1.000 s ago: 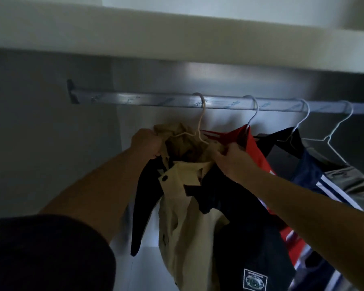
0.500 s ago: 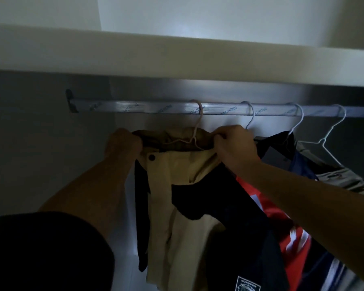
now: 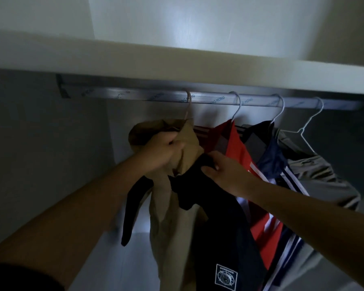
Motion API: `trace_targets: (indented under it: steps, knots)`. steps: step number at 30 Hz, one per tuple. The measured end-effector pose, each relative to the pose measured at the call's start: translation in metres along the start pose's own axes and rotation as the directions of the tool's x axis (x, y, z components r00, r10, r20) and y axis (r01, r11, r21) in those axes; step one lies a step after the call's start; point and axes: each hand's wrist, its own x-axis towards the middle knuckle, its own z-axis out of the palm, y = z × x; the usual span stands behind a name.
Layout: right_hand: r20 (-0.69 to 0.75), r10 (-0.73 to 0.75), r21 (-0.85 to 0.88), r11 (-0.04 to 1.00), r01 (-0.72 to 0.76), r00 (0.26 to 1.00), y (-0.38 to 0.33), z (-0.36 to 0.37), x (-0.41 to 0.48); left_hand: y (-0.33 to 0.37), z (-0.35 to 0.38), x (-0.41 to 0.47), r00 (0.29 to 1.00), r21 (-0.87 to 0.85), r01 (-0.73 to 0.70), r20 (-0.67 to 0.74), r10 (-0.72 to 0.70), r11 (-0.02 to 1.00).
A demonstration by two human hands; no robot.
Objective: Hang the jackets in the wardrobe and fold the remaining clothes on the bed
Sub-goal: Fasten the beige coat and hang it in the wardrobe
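Note:
A beige and black jacket hangs from a pale hanger hooked on the silver wardrobe rail. My left hand grips the bunched beige collar just below the hook. My right hand pinches the black fabric at the jacket's right shoulder. A white square patch shows low on the black front panel.
To the right on the rail hang a red jacket, a navy jacket with white stripes and a grey garment on white wire hangers. A white shelf runs above the rail. The wardrobe's left wall is near.
Both hands dropped from the spread shoulders and came together at the collar. The beige collar is now bunched in my left hand, and the red jacket behind shows again.

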Motion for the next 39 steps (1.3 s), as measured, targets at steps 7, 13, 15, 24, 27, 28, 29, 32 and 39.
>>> trace_targets:
  steps: [7, 13, 15, 24, 27, 28, 29, 32, 39]
  knots:
    - [0.066, 0.03, -0.184, 0.983, -0.018, 0.997, -0.011, 0.026, -0.048, 0.011, -0.017, 0.007, 0.985, 0.143, 0.17, -0.047, -0.165, 0.975]
    - [-0.034, -0.013, -0.642, 0.767, -0.012, 0.999, -0.018, 0.04, -0.059, 0.016, 0.016, 0.003, 0.972, 0.294, 0.183, -0.199, -0.127, 0.938]
    - [-0.025, -0.028, -0.597, 0.802, 0.008, 0.999, -0.021, 0.047, -0.061, 0.016, 0.025, 0.004, 0.976, 0.247, 0.187, -0.158, -0.151, 0.951]
    - [-0.019, -0.014, -0.387, 0.922, 0.005, 1.0, -0.021, 0.072, -0.052, -0.006, 0.014, -0.004, 0.985, 0.171, 0.066, -0.169, -0.037, 0.983]
    - [0.038, 0.045, -0.278, 0.96, -0.033, 0.998, -0.024, 0.086, -0.048, -0.007, 0.007, -0.013, 0.971, 0.131, -0.048, -0.228, 0.077, 0.99]
    - [0.06, 0.058, -0.241, 0.97, -0.042, 0.997, -0.024, 0.091, -0.045, -0.007, 0.004, -0.013, 0.967, 0.117, -0.061, -0.239, 0.088, 0.991]
    - [0.064, 0.064, -0.22, 0.974, -0.049, 0.996, -0.023, 0.095, -0.044, -0.007, 0.001, -0.01, 0.972, 0.103, -0.055, -0.222, 0.077, 0.993]
    - [0.073, 0.055, -0.183, 0.982, -0.041, 0.996, -0.021, 0.101, -0.042, -0.007, -0.005, 0.0, 0.995, 0.125, 0.013, -0.099, -0.001, 0.992]
    - [0.05, 0.058, -0.172, 0.984, -0.049, 0.997, -0.019, 0.109, -0.04, -0.016, -0.005, -0.012, 0.984, 0.242, -0.179, 0.033, 0.176, 0.954]
